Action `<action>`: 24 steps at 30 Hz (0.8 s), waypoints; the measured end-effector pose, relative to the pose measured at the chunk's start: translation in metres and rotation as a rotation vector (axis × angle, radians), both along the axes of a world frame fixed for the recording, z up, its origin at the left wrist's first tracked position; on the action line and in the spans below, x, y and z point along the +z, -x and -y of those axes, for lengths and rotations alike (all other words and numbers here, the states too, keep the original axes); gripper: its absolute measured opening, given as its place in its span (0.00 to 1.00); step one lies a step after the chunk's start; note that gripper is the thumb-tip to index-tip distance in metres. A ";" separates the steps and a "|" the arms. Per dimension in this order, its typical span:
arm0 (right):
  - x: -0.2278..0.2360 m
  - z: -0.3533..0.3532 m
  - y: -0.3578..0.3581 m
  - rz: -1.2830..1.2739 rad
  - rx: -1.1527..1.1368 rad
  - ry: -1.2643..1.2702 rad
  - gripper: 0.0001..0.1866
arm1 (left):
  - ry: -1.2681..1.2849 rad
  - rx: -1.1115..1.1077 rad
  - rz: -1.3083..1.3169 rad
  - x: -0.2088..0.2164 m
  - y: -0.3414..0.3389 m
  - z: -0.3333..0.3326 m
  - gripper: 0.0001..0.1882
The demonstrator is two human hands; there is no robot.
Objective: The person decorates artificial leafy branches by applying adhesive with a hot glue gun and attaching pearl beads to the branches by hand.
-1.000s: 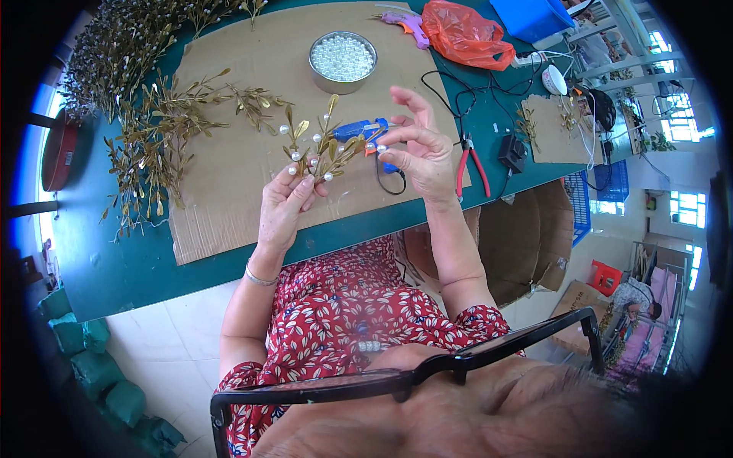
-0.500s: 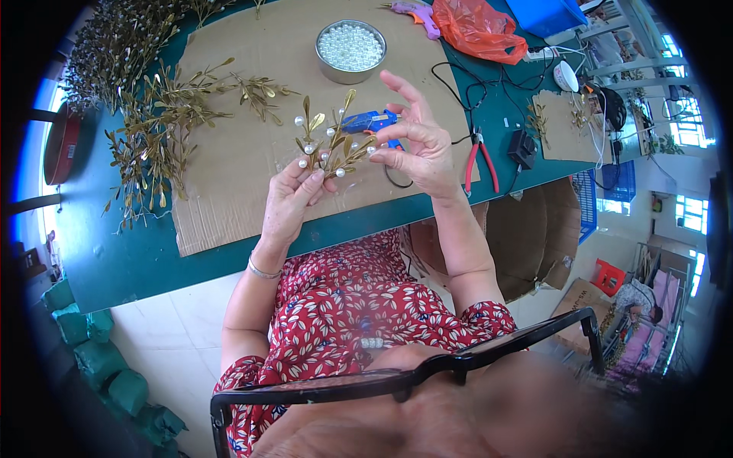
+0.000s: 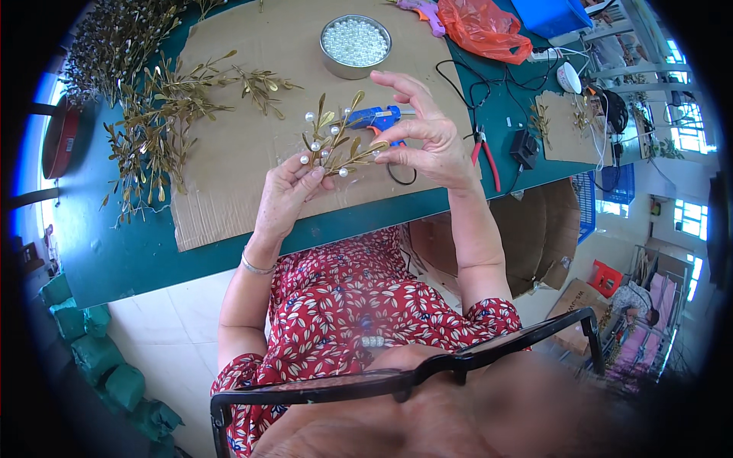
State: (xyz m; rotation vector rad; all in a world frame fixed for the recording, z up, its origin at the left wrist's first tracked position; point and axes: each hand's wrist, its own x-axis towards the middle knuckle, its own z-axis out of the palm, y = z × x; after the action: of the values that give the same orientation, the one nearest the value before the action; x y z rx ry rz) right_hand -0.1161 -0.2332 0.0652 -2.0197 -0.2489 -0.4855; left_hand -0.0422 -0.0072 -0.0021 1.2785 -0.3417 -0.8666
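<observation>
Golden, the sprig (image 3: 354, 147) is in front of the bowl (image 3: 347, 73), its stem within the pinched fingers of the left hand (image 3: 281, 200). The right hand (image 3: 435, 145), fingers narrow, pinches a pearl (image 3: 375, 153) at one branch tip.

Pearl beads (image 3: 334, 130) look smooth and glossy, the leafy sprig (image 3: 355, 146) metallic, the bowl (image 3: 347, 72) shiny metal, the cardboard sheet (image 3: 221, 198) matt, faintly ridged.

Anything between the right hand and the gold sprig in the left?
Nothing visible. The right hand is at one tip of the gold sprig, which the left hand holds. The blue glue gun lies on the cardboard beyond, not between them.
</observation>
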 end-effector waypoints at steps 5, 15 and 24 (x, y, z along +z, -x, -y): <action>0.003 0.000 -0.004 -0.083 0.072 -0.071 0.10 | -0.062 -0.013 0.030 0.000 -0.002 -0.002 0.13; -0.006 0.005 -0.009 -0.060 0.135 -0.069 0.11 | -0.024 -0.024 -0.022 0.001 -0.003 -0.003 0.15; -0.017 0.005 -0.010 -0.052 0.135 -0.136 0.13 | -0.014 -0.022 -0.029 -0.002 -0.003 -0.001 0.13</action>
State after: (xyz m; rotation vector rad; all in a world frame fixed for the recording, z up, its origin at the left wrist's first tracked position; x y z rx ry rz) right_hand -0.1064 -0.2381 0.0482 -1.8660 -0.3105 -0.3553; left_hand -0.0394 -0.0057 -0.0036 1.2756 -0.3273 -0.9070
